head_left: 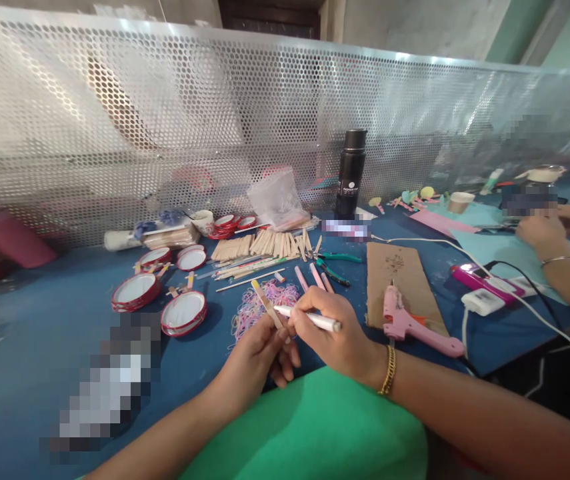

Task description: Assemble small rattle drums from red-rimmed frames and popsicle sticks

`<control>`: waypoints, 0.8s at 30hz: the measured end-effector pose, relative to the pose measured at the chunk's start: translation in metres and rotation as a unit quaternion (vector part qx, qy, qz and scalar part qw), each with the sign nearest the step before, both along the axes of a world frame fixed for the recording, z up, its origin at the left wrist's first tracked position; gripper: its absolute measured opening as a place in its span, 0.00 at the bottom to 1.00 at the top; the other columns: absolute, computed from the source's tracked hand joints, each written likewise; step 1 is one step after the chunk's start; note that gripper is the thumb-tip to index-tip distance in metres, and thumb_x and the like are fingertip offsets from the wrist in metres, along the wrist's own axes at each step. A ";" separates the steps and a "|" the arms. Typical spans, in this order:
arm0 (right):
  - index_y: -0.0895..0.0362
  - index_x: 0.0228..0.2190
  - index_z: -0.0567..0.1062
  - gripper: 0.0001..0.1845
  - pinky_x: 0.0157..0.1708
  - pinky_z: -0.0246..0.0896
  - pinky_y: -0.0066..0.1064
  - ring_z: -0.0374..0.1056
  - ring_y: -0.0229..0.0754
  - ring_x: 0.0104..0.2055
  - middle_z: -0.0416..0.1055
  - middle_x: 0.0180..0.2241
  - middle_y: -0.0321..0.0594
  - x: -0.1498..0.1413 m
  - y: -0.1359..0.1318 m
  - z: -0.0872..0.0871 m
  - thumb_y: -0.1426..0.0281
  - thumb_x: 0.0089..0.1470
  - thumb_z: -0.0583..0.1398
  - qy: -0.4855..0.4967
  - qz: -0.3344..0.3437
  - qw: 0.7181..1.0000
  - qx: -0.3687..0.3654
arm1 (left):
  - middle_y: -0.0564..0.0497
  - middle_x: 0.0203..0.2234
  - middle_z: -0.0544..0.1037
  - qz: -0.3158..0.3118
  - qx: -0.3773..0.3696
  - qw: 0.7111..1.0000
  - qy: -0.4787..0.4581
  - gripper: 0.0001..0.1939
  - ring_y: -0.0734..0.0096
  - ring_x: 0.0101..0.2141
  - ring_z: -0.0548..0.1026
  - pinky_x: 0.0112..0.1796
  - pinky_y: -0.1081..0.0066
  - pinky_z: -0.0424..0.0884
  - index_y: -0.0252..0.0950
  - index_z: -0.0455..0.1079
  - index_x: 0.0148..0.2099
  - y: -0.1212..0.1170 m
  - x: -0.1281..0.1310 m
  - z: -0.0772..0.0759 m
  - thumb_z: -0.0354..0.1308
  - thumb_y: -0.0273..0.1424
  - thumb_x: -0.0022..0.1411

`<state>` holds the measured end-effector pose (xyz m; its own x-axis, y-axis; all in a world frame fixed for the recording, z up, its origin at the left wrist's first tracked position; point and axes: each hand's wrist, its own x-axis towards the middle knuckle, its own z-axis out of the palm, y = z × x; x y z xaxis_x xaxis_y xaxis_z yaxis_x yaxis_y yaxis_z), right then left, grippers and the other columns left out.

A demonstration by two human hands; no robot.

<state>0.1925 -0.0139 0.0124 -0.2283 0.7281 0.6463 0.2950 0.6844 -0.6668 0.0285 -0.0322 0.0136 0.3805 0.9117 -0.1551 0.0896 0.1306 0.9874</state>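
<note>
Between the thumb and fingers of my left hand (259, 350) is a flat wooden craft stick (267, 303), tilted, its upper tip coloured yellow. My right hand (332, 327) grips a white marker (315, 318) like a pen, and the marker's tip is at the stick's edge; whether it touches I cannot tell. Just beyond both hands lies a loose heap of pastel rubber bands (249, 313). Several pink markers (316, 275) rest behind my right hand. Farther back are piles of bare craft sticks (275, 243).
Red-rimmed white lids (183, 312) stand at left. A pink glue gun (405, 323) lies on cardboard (375, 280) at right, near a power strip (485, 283) and cords. Behind are green-handled pliers (335, 267), a black bottle (352, 173) and a perforated metal screen (265, 100). Another person's hands (545, 230) work far right.
</note>
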 end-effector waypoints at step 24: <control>0.54 0.28 0.69 0.08 0.29 0.59 0.28 0.66 0.36 0.27 0.70 0.25 0.34 0.000 -0.001 0.001 0.70 0.60 0.56 0.001 0.008 1.000 0.004 | 0.56 0.19 0.72 -0.002 0.005 1.000 0.003 0.22 0.78 0.17 0.69 0.17 0.79 0.67 0.37 0.63 0.33 0.001 -0.001 -0.004 0.57 0.52 0.60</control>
